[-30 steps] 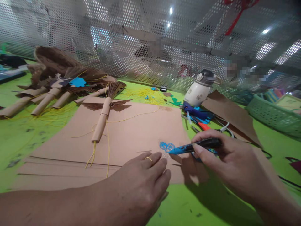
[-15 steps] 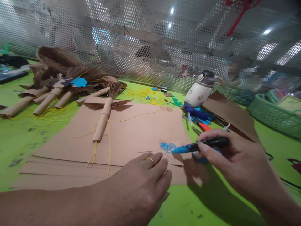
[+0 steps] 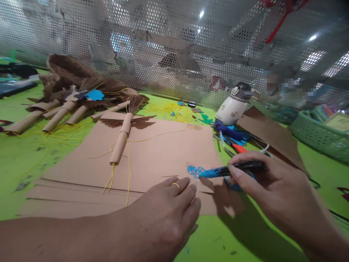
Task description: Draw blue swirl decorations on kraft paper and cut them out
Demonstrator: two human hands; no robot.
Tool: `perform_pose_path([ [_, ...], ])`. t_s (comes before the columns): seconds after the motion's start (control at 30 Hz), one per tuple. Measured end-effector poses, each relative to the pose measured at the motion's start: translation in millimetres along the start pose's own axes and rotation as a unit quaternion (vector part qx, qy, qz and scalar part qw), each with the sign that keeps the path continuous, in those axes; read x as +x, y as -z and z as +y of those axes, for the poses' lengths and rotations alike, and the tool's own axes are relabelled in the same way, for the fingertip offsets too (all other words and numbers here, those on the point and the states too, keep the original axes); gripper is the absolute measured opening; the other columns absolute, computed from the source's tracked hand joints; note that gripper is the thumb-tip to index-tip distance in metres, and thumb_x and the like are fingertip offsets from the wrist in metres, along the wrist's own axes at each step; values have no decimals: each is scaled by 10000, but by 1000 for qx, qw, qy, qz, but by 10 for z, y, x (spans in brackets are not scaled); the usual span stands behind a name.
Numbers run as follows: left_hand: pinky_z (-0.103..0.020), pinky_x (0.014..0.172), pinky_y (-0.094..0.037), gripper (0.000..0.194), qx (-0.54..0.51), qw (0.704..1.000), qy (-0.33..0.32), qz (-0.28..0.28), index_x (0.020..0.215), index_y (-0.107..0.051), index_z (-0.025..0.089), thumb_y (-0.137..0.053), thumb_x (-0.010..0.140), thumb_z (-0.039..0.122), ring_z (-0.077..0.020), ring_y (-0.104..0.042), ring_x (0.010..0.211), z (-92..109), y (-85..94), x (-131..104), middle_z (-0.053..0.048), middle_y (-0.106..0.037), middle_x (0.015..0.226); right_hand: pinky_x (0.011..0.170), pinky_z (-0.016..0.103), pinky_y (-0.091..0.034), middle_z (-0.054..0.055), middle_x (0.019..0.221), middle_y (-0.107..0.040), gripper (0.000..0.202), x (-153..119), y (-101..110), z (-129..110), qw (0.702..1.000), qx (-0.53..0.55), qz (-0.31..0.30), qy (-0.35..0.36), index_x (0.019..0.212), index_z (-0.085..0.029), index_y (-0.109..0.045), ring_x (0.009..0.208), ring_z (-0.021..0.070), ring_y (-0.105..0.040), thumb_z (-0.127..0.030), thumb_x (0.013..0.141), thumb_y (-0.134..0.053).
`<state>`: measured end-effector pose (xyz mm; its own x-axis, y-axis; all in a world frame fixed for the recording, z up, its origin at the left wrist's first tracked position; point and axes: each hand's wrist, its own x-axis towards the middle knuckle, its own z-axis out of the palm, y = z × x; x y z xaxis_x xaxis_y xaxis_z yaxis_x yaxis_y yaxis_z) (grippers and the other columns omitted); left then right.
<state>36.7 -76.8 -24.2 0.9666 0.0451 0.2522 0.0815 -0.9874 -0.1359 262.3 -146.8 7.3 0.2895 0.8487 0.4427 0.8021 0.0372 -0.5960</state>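
My right hand [image 3: 272,189] grips a black marker [image 3: 234,169] with a blue front end. Its tip meets a small blue curled drawing [image 3: 195,171] on a clear piece lying on brown paper sheets [image 3: 160,145]. Just below the drawing, my left hand [image 3: 174,207] rests on the sheets, fingers bent and side by side, a gold ring on one; nothing shows in it. A rolled-paper figure [image 3: 122,134] with pleated wings and yellow strings lies on the upper left of the sheets.
More paper figures [image 3: 61,114] are piled at the left. Yellow string [image 3: 174,111] lies at the back. A white bottle [image 3: 231,105], a blue glue gun [image 3: 231,133], brown paper [image 3: 269,133] and a green basket [image 3: 321,136] stand or lie to the right. Behind is a perforated metal screen [image 3: 152,47].
The whole view has shifted slightly, so things sit a little further right. The marker stays in my right hand at the blue drawing, and my left hand stays on the sheets.
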Motion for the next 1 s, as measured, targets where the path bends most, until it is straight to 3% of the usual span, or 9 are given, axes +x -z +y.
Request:
perform_pose_path([
  [0.1,-492,1000,-579,280,-11,1000,-23,-3,1107,-756,111,-514,972,151,-324,-682,1118,-20,-8,10,-130,-746,1206,597,279,-520,-30,731,-760,90,2,-17,-25,1000,-5,-4,22,846,-272,-719,617,159,-672,-315,877,-646],
  [0.37,-503,1023,-569,280,2,1000,-8,2,1119,-752,102,-521,966,144,-330,-677,1137,1,-16,24,-140,-743,1218,601,272,-515,-32,734,-755,103,-2,-15,-20,1000,-13,3,18,852,-270,-720,618,156,-672,-335,880,-645],
  [0.63,-479,1025,-561,132,16,1000,19,18,1011,-724,113,-620,970,183,-322,-672,1167,31,-34,16,-145,-735,1234,576,285,-510,-9,747,-775,112,-10,-32,-13,1000,-17,-9,17,851,-265,-713,607,172,-670,-323,894,-628],
  [1.0,-490,1013,-571,194,5,1000,-5,-14,1102,-721,102,-629,956,191,-333,-662,1178,9,-29,13,-140,-734,1234,558,288,-482,-29,694,-754,130,0,-7,-36,999,-27,-13,35,796,-275,-710,567,161,-644,-298,874,-608],
])
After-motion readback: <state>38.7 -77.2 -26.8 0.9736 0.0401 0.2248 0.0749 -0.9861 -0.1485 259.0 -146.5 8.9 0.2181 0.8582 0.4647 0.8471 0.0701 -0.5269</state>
